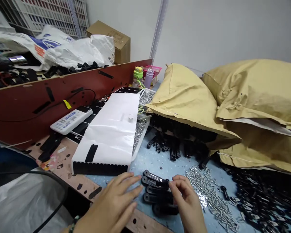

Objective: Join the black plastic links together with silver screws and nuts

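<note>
Several black plastic arm-shaped parts (157, 191) lie side by side in a row on the blue work surface. The upper ones show a patterned face and a round hole at the left end. Beside their left ends is my left hand (113, 200), palm down with fingers spread and nothing in it. My right hand (188, 202) is at their right ends, thumb and forefinger pinched together by the uppermost part. Whatever the pinch holds, if anything, is too small to make out. Close to the right hand spreads a heap of silver screws (208, 191).
Loose black parts (262, 200) cover the right side. An opened yellow sack (184, 94) spills black pieces behind the screws. A white sheet with black strips (111, 126) lies at left, near a white electric device (71, 121). A red-brown board (50, 97) runs behind.
</note>
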The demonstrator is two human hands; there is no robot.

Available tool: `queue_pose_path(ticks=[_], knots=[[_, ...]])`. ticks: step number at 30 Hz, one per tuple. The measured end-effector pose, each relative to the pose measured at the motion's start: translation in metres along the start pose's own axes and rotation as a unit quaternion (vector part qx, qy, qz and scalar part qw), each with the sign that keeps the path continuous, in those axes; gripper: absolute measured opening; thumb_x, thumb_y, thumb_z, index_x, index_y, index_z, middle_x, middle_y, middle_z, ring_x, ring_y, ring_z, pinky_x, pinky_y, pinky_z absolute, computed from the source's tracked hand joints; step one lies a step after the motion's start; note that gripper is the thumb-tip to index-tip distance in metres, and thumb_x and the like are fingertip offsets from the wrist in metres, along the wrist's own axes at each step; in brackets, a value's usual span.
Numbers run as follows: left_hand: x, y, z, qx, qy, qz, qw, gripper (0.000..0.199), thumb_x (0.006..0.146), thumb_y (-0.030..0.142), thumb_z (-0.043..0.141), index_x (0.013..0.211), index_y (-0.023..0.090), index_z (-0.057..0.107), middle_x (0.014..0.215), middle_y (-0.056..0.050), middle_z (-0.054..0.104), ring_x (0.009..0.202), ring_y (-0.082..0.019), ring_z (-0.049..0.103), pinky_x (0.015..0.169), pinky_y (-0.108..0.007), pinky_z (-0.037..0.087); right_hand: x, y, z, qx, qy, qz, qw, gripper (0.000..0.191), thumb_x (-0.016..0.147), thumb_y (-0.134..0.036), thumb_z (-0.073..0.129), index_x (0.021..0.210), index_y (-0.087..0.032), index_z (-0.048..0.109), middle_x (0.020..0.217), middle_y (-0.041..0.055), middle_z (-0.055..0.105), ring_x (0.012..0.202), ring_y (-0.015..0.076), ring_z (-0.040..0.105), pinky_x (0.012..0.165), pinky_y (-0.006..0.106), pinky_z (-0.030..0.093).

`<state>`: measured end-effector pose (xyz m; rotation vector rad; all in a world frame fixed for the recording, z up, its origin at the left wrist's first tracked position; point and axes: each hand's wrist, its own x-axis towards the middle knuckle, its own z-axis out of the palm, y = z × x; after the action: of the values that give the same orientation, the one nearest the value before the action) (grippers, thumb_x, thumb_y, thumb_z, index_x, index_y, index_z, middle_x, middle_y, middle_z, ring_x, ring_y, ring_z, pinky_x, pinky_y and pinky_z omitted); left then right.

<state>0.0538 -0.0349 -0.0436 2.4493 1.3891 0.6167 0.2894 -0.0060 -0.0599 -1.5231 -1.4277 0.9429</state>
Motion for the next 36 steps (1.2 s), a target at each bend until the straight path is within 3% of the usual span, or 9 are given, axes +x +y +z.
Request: queue_pose_path(ticks=[3,6,9,12,15,25,32,36], knots=[[0.008,0.004,0.018,0.101,-0.004,0.055,0.993,0.045,0.089,0.02,0.051,0.134,0.024,0.047,0.138,0.0,0.05,0.126,-0.027,0.043,0.097,-0.041,0.041,0.005,0.012,-0.001,0.066,-0.007,0.085,0.994,0.04,0.073,-0.054,0.067,0.059,-0.017,0.06,0.1,0.0089,0.051,0.054,0.0117,0.048,0.038,0.023,0.039],[0.011,0.009,0.026,0.132,-0.001,0.065,0.989,0.046,0.089,0.02,0.051,0.135,0.02,0.047,0.134,-0.001,0.054,0.121,-0.026,0.047,0.094,-0.04,0.036,0.005,0.013,0.013,0.107,-0.017,0.11,0.988,0.044,0.071,-0.055,0.067,0.055,-0.016,0.056,0.098,0.0081,0.052,0.044,0.0068,0.04,0.035,0.023,0.035],[0.012,0.013,0.025,0.132,-0.008,0.073,0.989,0.044,0.089,0.019,0.05,0.134,0.02,0.047,0.132,-0.001,0.056,0.117,-0.025,0.048,0.094,-0.039,0.031,0.005,0.012,0.021,0.081,-0.007,0.074,0.994,0.04,0.074,-0.049,0.067,0.053,-0.017,0.056,0.093,0.0079,0.055,0.048,0.0102,0.045,0.039,0.024,0.038],[0.012,0.014,0.022,0.117,-0.012,0.068,0.991,0.046,0.089,0.017,0.05,0.134,0.021,0.046,0.13,-0.001,0.057,0.116,-0.024,0.049,0.094,-0.039,0.031,0.006,0.014,0.02,0.029,0.023,0.01,0.999,0.036,0.077,-0.044,0.066,0.053,-0.018,0.058,0.081,0.0065,0.057,0.061,0.0165,0.053,0.053,0.027,0.045],[0.011,0.014,0.022,0.094,-0.022,0.055,0.994,0.047,0.09,0.019,0.049,0.136,0.023,0.044,0.13,-0.001,0.057,0.117,-0.024,0.049,0.095,-0.039,0.032,0.008,0.015,0.017,0.001,0.014,-0.017,1.0,0.036,0.08,-0.043,0.063,0.054,-0.019,0.058,0.077,0.0061,0.056,0.067,0.0191,0.056,0.06,0.028,0.047],[0.013,0.014,0.025,0.068,-0.041,0.052,0.995,0.052,0.087,0.019,0.049,0.138,0.022,0.041,0.134,-0.004,0.053,0.121,-0.028,0.046,0.098,-0.044,0.029,0.012,0.018,0.013,-0.024,-0.036,-0.02,0.999,0.036,0.084,-0.044,0.062,0.059,-0.018,0.06,0.079,0.0059,0.057,0.066,0.0186,0.056,0.058,0.028,0.046],[0.014,0.013,0.028,0.081,-0.035,0.059,0.994,0.052,0.088,0.022,0.049,0.139,0.022,0.04,0.133,-0.003,0.054,0.119,-0.027,0.046,0.099,-0.043,0.024,0.013,0.011,0.014,-0.059,-0.026,-0.016,0.998,0.043,0.085,-0.049,0.056,0.056,-0.018,0.057,0.076,0.0064,0.056,0.06,0.0177,0.055,0.055,0.028,0.046],[0.018,0.014,0.03,0.079,-0.031,0.064,0.994,0.053,0.085,0.022,0.051,0.137,0.021,0.041,0.129,-0.004,0.057,0.116,-0.027,0.048,0.099,-0.044,0.024,0.014,0.008,0.016,-0.14,-0.019,-0.069,0.988,0.045,0.088,-0.052,0.051,0.057,-0.02,0.052,0.071,0.0047,0.054,0.054,0.0166,0.054,0.05,0.028,0.044]])
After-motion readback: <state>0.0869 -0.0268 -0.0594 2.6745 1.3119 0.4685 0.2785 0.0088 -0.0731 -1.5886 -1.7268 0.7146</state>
